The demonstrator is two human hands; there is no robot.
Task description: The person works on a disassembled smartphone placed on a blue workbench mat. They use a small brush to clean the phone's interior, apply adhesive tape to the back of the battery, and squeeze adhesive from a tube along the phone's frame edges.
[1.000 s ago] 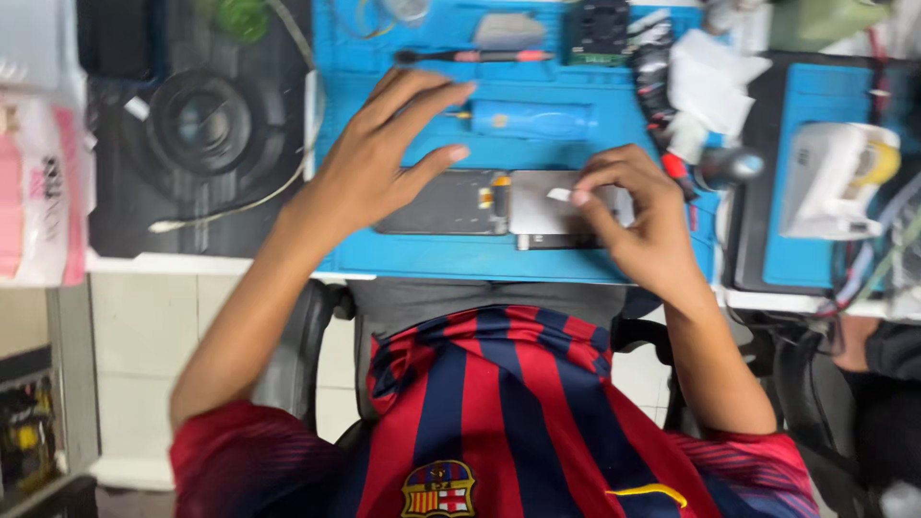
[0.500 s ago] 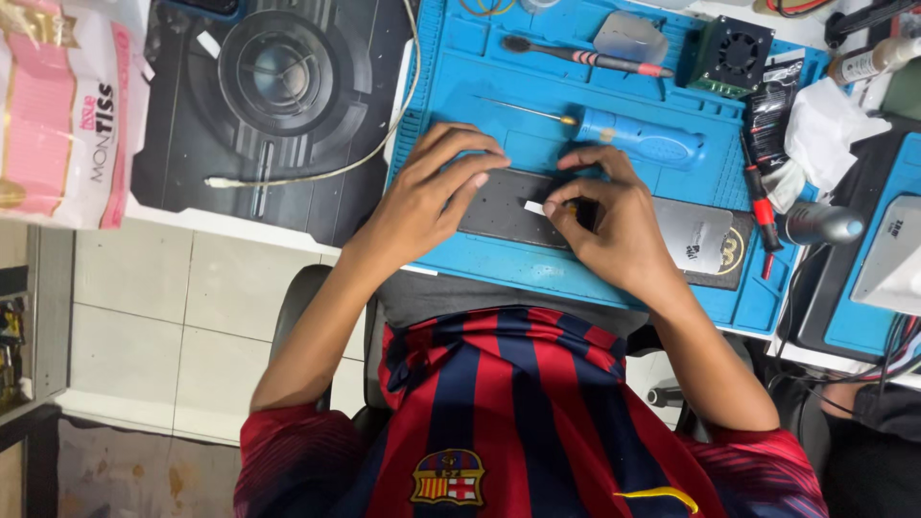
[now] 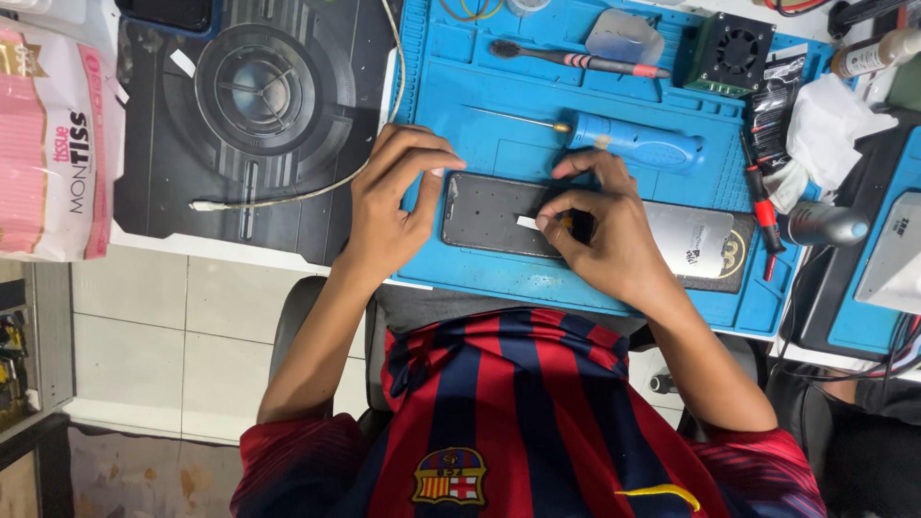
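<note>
Pink and white: the soft tissue pack (image 3: 53,144) lies well to the left of your left hand, on the desk edge.
Black pad: the black rubber mat with a round disc (image 3: 254,91) sits just left of your left hand, a white cable (image 3: 288,197) trailing across it.
Left hand: your left hand (image 3: 389,206) is loosely spread, fingertips pressing the left end of the dark flat rectangular phone panel (image 3: 484,216) to steady it.
Panel: it lies flat on the blue silicone work mat (image 3: 499,105), between your hands; it looks thin, stiff and fragile, so hold it by the edges.
Right hand: your right hand (image 3: 604,230) pinches a small white strip (image 3: 528,223) at the panel's middle; the strip looks light and flimsy.
Beyond your right hand: a blue-handled screwdriver (image 3: 633,142); to its right, a silver foil-faced flat part (image 3: 691,240).
</note>
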